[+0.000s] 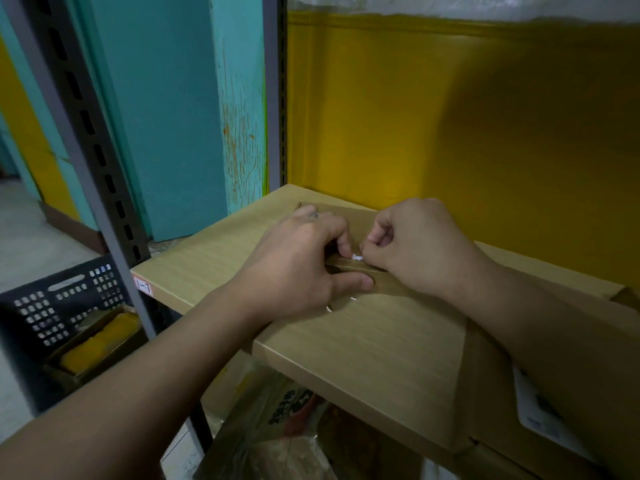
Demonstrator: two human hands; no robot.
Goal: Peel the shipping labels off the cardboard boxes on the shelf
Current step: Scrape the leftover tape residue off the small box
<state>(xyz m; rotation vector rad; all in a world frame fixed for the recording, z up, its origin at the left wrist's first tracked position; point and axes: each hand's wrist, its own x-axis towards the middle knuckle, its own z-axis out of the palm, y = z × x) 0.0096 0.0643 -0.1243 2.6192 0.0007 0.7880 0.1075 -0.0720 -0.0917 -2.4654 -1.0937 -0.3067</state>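
Observation:
A flat brown cardboard box (398,289) lies on the light wood shelf board (207,268). My left hand (301,265) holds the box down, its fingers curled over a raised fold and its thumb flat on the cardboard. My right hand (419,247) is curled just to the right, and its fingertips pinch a small white scrap of label (356,258) on the fold. Two tiny white label remnants (353,299) stick to the cardboard near my left thumb. A white shipping label (540,414) shows on the side of a box below my right forearm.
A grey slotted shelf upright (93,161) stands at the left, another (275,98) at the back corner. A black plastic crate (52,317) holding a box with something yellow sits on the floor. Bags and cartons (294,420) fill the lower shelf. A yellow wall (450,116) is behind.

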